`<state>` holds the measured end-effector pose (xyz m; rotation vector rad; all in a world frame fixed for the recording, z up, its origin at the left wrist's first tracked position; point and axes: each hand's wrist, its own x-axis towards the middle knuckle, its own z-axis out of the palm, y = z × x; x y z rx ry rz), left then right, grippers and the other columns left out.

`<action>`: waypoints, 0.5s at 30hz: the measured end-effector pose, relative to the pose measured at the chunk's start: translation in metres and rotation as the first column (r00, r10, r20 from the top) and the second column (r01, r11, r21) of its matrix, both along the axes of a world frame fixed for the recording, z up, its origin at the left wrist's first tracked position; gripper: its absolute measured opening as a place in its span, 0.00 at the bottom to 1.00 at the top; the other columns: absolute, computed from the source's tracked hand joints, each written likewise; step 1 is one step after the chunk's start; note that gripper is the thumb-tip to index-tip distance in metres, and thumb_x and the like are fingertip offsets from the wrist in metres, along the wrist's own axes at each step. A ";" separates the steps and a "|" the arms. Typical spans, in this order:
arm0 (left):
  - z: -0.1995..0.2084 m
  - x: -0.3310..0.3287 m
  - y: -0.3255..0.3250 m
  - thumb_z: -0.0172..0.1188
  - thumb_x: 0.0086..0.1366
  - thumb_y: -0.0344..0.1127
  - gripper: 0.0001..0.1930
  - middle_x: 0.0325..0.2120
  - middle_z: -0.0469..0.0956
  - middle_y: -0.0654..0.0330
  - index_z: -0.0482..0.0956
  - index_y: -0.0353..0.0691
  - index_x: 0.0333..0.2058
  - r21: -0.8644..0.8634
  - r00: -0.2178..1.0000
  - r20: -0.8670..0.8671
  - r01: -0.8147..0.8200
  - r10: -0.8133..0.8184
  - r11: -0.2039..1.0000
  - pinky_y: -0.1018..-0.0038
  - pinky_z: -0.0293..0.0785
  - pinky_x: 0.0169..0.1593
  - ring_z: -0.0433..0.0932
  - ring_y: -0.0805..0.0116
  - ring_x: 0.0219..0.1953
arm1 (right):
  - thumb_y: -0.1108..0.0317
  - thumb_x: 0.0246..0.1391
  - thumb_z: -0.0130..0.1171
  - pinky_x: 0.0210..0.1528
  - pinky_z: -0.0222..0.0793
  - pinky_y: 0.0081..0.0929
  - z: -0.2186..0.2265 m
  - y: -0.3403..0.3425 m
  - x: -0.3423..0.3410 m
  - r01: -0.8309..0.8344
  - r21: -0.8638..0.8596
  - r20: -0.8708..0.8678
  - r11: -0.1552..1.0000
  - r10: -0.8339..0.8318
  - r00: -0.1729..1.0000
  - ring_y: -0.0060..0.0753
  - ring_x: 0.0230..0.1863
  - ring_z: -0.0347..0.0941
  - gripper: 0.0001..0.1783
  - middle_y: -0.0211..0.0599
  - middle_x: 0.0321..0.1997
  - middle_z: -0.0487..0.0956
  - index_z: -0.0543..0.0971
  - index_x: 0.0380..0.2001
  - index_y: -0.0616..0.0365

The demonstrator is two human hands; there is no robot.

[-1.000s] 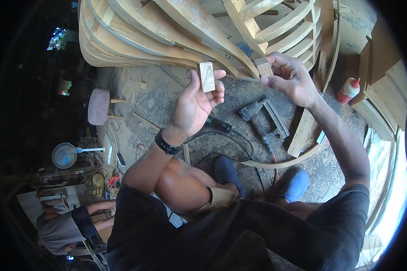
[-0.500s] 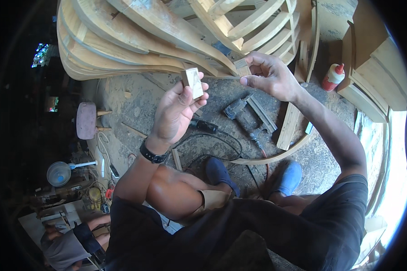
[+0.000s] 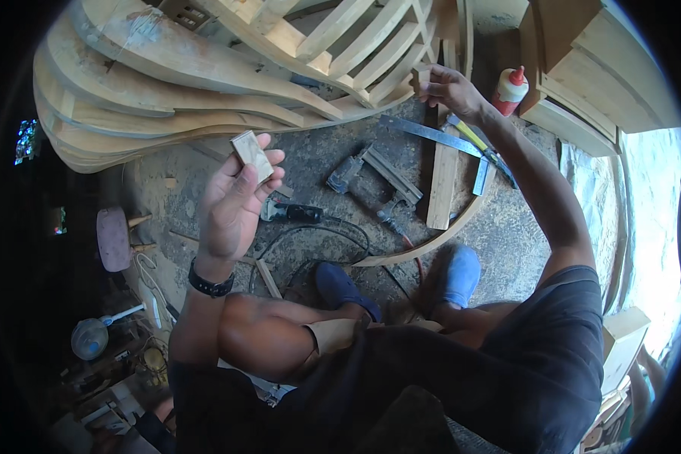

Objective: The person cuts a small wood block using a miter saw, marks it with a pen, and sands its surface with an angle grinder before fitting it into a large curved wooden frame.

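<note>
My left hand is raised in front of the frame, its thumb and fingers closed around a small wooden block, which may be a stack of thin pieces. In my right hand a second small wooden block is pinched between thumb and fingers. This hand is at the right end of the curved wooden frame, by its lower rail. Whether the block touches the rail I cannot tell. Curved ribs and slats make up the frame.
On the floor lie a nail gun, an angle grinder, a metal square, a wooden board and a curved strip. A red-and-white glue bottle stands at right. Cords run near my shoes. A stool is at left.
My right hand has moved rightward along the frame with its block. The view has shifted, and the metal square has come into sight. My left hand still holds its block.
</note>
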<state>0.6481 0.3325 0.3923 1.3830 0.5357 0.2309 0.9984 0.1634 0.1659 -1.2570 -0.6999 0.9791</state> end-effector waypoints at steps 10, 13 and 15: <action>-0.006 0.010 -0.004 0.59 0.71 0.40 0.33 0.58 0.71 0.43 0.59 0.25 0.65 0.058 0.998 -0.057 0.007 -0.003 0.998 0.69 0.69 0.60 0.75 0.64 0.54 | 0.57 0.60 0.63 0.49 0.69 0.29 -0.045 0.010 -0.002 0.300 -0.124 0.588 0.946 -0.174 0.790 0.33 0.40 0.75 0.28 0.41 0.36 0.79 0.72 0.56 0.65; -0.004 0.007 -0.007 0.59 0.71 0.40 0.34 0.58 0.71 0.42 0.58 0.25 0.65 0.089 0.998 -0.066 0.016 -0.011 0.996 0.69 0.69 0.60 0.75 0.64 0.54 | 0.57 0.60 0.62 0.47 0.70 0.34 -0.045 0.013 0.003 0.256 -0.131 0.627 0.958 -0.120 0.770 0.38 0.37 0.75 0.27 0.44 0.30 0.78 0.72 0.57 0.63; -0.008 0.009 -0.010 0.58 0.71 0.40 0.33 0.58 0.71 0.43 0.58 0.26 0.66 0.089 0.997 -0.070 0.035 -0.029 0.995 0.69 0.69 0.60 0.75 0.64 0.54 | 0.58 0.60 0.62 0.45 0.70 0.35 -0.054 0.007 0.002 0.304 -0.087 0.603 0.949 -0.192 0.774 0.37 0.34 0.73 0.26 0.44 0.30 0.77 0.73 0.56 0.62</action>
